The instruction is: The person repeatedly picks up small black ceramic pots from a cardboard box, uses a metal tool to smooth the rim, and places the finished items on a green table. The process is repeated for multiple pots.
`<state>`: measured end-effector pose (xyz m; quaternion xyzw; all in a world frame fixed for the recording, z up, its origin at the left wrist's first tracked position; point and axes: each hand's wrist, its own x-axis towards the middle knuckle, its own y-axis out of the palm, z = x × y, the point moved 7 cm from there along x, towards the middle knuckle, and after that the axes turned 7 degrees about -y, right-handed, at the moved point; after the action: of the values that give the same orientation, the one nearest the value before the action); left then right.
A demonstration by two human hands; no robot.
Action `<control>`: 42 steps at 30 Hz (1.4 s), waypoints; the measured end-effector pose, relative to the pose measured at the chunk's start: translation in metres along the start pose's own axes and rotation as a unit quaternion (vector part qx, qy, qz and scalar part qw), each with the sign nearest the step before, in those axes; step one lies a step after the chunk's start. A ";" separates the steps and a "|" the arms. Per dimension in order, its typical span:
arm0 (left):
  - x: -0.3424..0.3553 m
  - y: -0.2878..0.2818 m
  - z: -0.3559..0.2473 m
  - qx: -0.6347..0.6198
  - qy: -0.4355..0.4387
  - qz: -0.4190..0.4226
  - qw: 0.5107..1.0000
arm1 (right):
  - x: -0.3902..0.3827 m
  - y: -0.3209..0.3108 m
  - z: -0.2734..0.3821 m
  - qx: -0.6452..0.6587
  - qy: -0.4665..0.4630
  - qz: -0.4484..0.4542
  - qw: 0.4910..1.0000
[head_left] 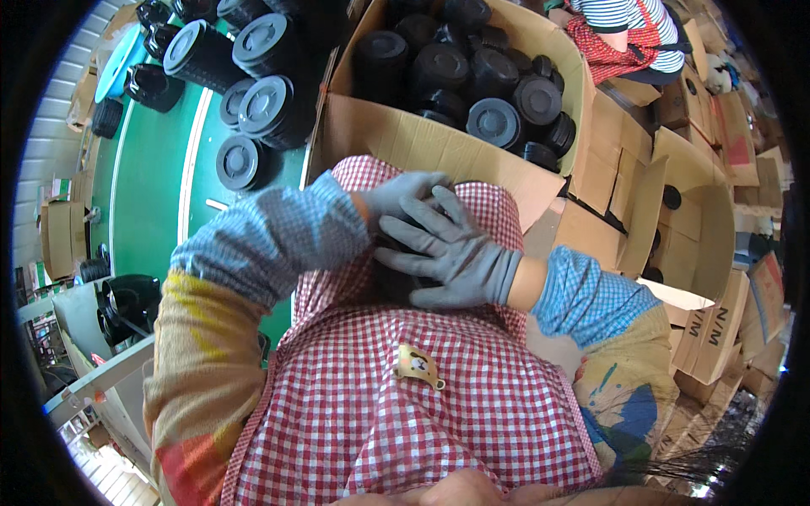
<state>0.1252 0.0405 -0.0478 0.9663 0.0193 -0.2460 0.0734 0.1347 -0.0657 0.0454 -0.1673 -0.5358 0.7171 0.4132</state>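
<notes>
Both hands wear grey gloves and meet over my lap, around a dark, rounded black part (pixel 393 285) that they mostly cover. My left hand (pixel 405 196) comes in from the left, its fingers curled over the far side of the part. Across the near side and top lies my right hand (pixel 456 260), fingers bent and a little apart, pressing on the part. The part's exact kind is hidden by the gloves. Beneath my forearms is a red and white checked apron (pixel 405 422) with a small bear-shaped tag (pixel 418 367).
Black lidded cylinders (pixel 267 105) stand on the green table (pixel 148 185) at left. A cardboard box (pixel 405 135) holding several similar black cylinders stands just beyond my knees. Open cartons (pixel 696 228) fill the right side. Another person (pixel 629 38) sits at the far right.
</notes>
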 end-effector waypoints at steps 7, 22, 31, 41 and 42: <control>-0.001 -0.011 -0.049 0.226 0.085 -0.090 0.966 | -0.022 -0.054 -0.003 0.086 0.192 -0.244 0.947; -0.149 0.047 -0.047 0.008 0.181 -0.069 0.981 | -0.084 -0.026 -0.041 0.613 0.223 -0.383 0.654; -0.149 0.050 0.039 0.087 0.097 -0.079 0.988 | -0.074 -0.015 -0.043 0.464 0.242 -0.291 0.801; -0.152 0.068 0.018 0.253 0.064 -0.106 0.959 | -0.104 0.050 -0.048 0.252 0.480 -0.211 0.813; -0.143 0.053 0.013 0.212 0.030 -0.118 0.970 | -0.106 0.056 -0.052 0.245 0.487 -0.210 0.812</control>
<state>-0.0024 -0.0140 0.0166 0.9576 0.0824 -0.2226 -0.1632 0.2113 -0.1196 -0.0464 -0.2714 -0.0932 0.5448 0.7879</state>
